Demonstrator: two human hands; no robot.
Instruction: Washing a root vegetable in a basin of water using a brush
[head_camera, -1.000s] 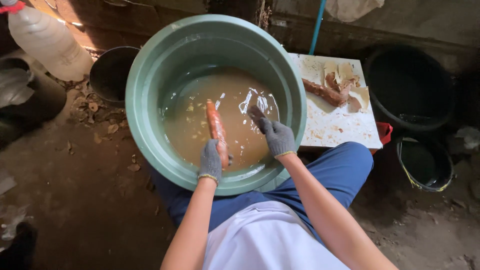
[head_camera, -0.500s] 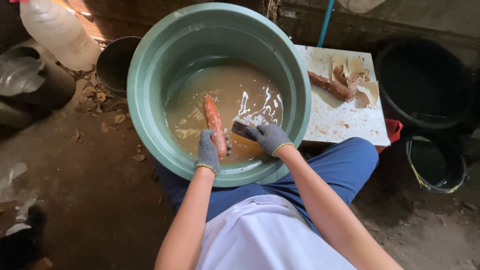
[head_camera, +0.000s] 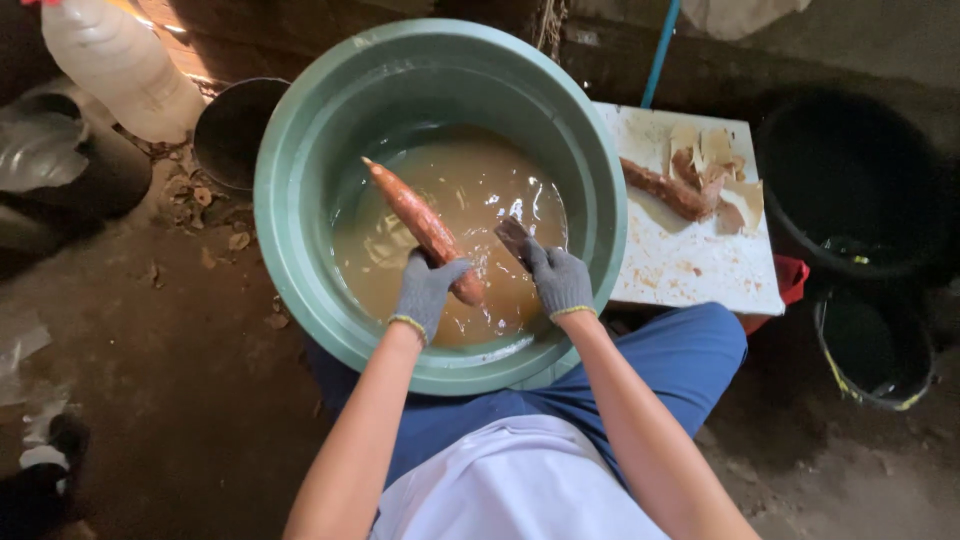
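A wide green plastic basin (head_camera: 300, 200) sits on the dirt floor between the person's knees, round and smooth-walled, about half full of cloudy brown water (head_camera: 470, 190) with pale scraps floating in it. To its right lies a white board (head_camera: 690, 270), flat and stained, serving as a worktop; on it rest a brown unwashed root (head_camera: 665, 190) and a small heap of thin, curled peelings (head_camera: 715, 155). Two black buckets (head_camera: 850, 180) stand further right, a dark pot and a clear plastic bottle (head_camera: 120, 65) at upper left.

The long orange-brown root (head_camera: 420, 225), tapered and rough-skinned, slants up out of the water at the basin's middle, its lower end in the left hand (head_camera: 428, 292). That hand wears a grey knit glove, and its grip is wrapped tight around the root's thick end. The right hand (head_camera: 558, 280), gloved the same, has its grip pinched on a small dark tool (head_camera: 513, 238), likely a blade or scraper, just beside the root and not clearly touching it.

To work such a root well, I judge it best to hold it firm near the end, keep it low over the water so dirt falls back in, and stroke the tool away from the holding fingers, turning the root a little between strokes.
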